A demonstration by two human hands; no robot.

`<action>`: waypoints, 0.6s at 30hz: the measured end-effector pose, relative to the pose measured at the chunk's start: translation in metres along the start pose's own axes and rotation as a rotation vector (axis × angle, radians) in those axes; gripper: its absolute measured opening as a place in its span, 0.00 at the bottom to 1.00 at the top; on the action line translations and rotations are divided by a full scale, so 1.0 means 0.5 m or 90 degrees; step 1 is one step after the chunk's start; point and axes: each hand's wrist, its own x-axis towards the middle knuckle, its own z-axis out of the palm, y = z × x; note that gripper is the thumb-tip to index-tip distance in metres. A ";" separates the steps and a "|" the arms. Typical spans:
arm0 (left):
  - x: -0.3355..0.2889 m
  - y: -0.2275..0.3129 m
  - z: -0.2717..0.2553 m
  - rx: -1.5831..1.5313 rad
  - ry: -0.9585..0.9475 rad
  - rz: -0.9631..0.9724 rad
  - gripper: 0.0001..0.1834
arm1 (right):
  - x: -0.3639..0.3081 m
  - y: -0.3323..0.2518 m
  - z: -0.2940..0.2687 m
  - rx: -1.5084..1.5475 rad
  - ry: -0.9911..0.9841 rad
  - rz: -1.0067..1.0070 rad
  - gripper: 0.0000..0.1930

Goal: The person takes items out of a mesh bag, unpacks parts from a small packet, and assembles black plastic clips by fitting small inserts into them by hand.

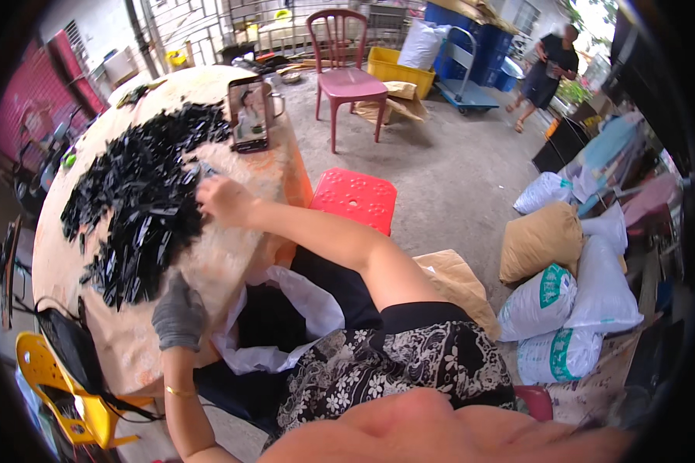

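Note:
A large heap of short black strips [143,181], shiny and plastic-looking, lies spread over the cloth-covered table [228,255]. My left hand [179,315], in a grey glove, is at the heap's near edge. Its fingers are drawn together, and whatever is between them is hidden. Bare, my right hand [228,202] reaches across to the heap's right side with fingers curled; what they hold does not show clearly. Below the table edge, a white plastic bag [320,309] gapes at my lap, its inside dark.
A phone [249,116] stands upright at the table's right edge beside a mug. To the right are a red stool [355,199] and a maroon chair [344,81]. Stuffed sacks [540,239] crowd the far right. A yellow chair [58,386] stands lower left. Another person [552,69] walks behind.

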 end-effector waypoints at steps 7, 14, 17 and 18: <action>-0.008 -0.018 -0.027 -0.142 -0.019 -0.028 0.32 | -0.018 -0.009 -0.029 0.208 0.049 -0.024 0.08; -0.063 -0.053 -0.028 -0.247 0.080 -0.014 0.27 | -0.018 -0.043 -0.035 0.188 0.036 0.016 0.07; -0.079 -0.059 -0.029 -0.260 0.177 0.018 0.23 | -0.024 -0.032 -0.043 0.160 0.058 -0.010 0.09; -0.081 -0.060 -0.035 -0.293 0.168 0.012 0.21 | -0.026 -0.034 -0.047 0.125 0.051 0.018 0.10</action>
